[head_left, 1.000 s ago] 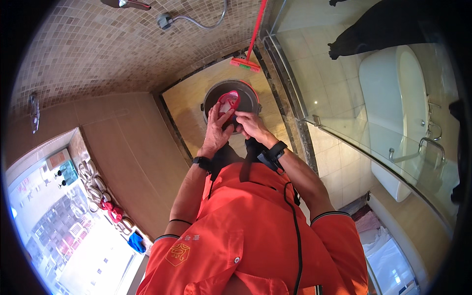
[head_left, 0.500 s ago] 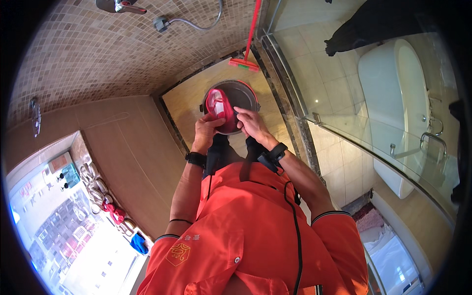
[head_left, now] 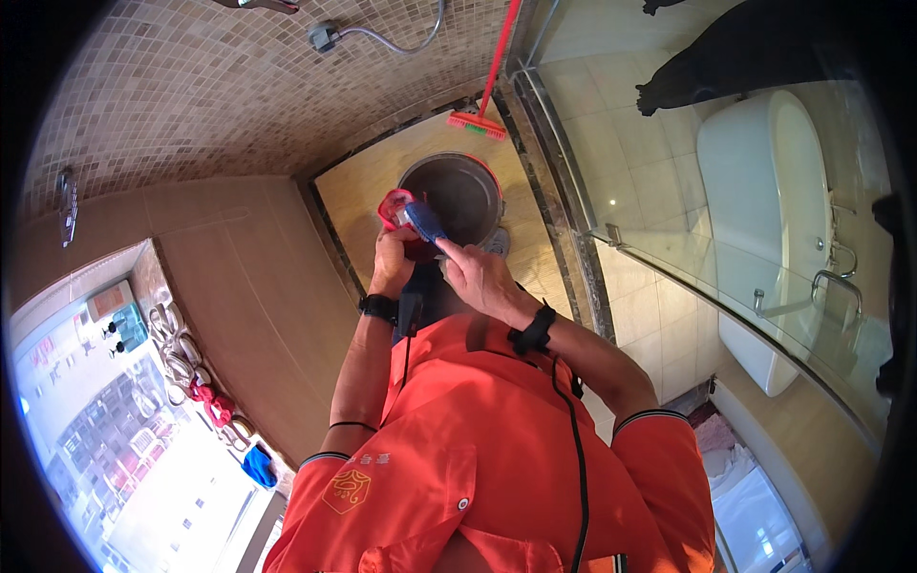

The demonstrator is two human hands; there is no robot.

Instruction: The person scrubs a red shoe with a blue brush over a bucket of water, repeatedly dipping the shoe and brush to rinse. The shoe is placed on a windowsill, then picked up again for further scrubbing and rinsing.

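Shoe of red colour, one piece, is in the left hand, near the left side of one round grey bucket; the fingers of this hand are closed around its near end. One blue brush is in the right hand, whose fingers are clamped on it, with the index finger stretched along its back. The front of the brush is at the opening of the shoe, but I cannot tell if the bristles touch inside. Two black bands, one on each wrist, are worn. The bucket stands on a yellowish floor with a dark border. Beyond it stands one red broom. The wall in front has small brown tiles and one metal hose. To the right, behind glass, is one white bathtub. To the left, by a bright window, several pale shoes lie in a row, too crowded for exact counting, with one blue cloth.
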